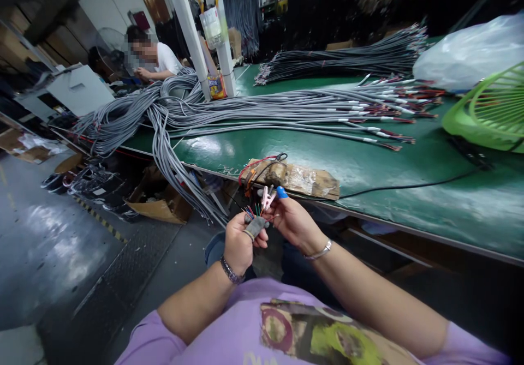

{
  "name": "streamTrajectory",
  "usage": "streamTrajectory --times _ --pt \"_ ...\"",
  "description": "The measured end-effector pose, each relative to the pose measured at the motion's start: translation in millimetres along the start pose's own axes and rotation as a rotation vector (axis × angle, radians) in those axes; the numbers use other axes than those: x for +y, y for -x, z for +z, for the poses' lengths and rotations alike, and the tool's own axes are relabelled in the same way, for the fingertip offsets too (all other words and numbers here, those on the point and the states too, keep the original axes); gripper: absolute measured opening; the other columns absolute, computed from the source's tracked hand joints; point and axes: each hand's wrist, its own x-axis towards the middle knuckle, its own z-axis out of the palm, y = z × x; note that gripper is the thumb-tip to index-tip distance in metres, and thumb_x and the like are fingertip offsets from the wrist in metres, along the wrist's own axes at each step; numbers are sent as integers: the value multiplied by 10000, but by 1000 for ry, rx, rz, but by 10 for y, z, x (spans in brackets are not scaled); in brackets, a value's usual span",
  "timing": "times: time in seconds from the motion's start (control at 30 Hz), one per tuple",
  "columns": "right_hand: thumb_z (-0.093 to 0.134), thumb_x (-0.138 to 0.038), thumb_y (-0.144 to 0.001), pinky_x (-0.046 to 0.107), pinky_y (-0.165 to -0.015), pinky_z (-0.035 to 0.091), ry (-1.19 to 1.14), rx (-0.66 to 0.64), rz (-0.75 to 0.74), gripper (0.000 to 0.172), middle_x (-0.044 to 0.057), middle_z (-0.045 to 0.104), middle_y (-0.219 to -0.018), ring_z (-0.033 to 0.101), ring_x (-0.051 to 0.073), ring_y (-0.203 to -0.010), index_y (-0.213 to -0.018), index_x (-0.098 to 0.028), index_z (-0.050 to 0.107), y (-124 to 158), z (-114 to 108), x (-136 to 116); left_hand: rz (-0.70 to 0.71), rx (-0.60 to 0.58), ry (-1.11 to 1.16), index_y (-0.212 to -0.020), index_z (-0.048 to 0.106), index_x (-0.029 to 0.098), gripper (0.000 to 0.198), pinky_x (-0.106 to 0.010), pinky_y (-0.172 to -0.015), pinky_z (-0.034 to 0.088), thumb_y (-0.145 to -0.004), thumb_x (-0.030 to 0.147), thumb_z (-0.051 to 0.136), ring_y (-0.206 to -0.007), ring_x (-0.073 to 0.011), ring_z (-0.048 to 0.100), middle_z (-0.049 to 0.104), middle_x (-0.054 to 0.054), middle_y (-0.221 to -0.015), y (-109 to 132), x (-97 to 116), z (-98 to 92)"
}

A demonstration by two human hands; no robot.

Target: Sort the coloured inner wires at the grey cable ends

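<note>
My left hand (243, 239) is closed around a bunch of thin coloured wires (254, 210), whose ends fan out above the fingers. Grey covers wrap some of its fingers. Close by on the right, my right hand (295, 222) has its fingers bent together near the wires, with a blue cover on one fingertip; what lies between them is too small to make out. A pale pink clip (268, 197) stands just beyond both hands, beside the blue fingertip. Behind it, a wooden board (315, 181) with red and black leads lies at the table edge.
Long grey cables (245, 106) stretch over the green table (368, 174) and hang off its front. Farther back are dark cables (327, 62), a plastic bag (475, 48) and a green fan (491, 108). A person (166, 59) sits far left, beyond a post (186, 24).
</note>
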Motion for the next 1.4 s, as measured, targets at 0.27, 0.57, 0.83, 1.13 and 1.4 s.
streamTrajectory --times 0.27,0.57,0.83,1.13,1.4 --pt "698 -580 -708 286 -588 469 -90 -31 68 389 26 662 -686 558 143 -590 -734 -193 685 -72 -5 65 -13 11 -20 -673 567 153 271 -156 -364 341 -720 389 692 -357 -58 492 600 22 -503 -28 -20 30" --pt "711 -572 -701 250 -593 507 -207 -1 113 383 7 674 -699 586 118 -603 -741 -193 680 -109 1 102 -38 -1 -41 -702 571 151 248 -155 -369 337 -735 376 671 -363 -59 492 598 24 -507 -23 -79 12" --pt "677 -593 -724 257 -598 504 -228 -29 128 406 13 667 -688 589 124 -601 -730 -188 669 -57 18 58 -30 -1 -33 -698 579 156 284 -167 -370 363 -713 414 696 -361 -64 483 589 25 -499 -2 -55 18" --pt "673 -514 -771 239 -588 486 -158 -82 145 322 9 668 -718 573 109 -605 -796 -192 678 -22 -14 -45 3 14 -41 -703 594 156 316 -177 -381 388 -718 453 699 -382 -72 497 602 14 -516 87 -40 -41" --pt "740 -485 -711 240 -565 443 -128 -99 117 318 -1 631 -659 534 108 -592 -742 -174 683 -6 4 -35 -9 62 10 -715 595 158 269 -165 -373 368 -699 404 703 -373 -66 496 606 23 -517 20 -14 5"
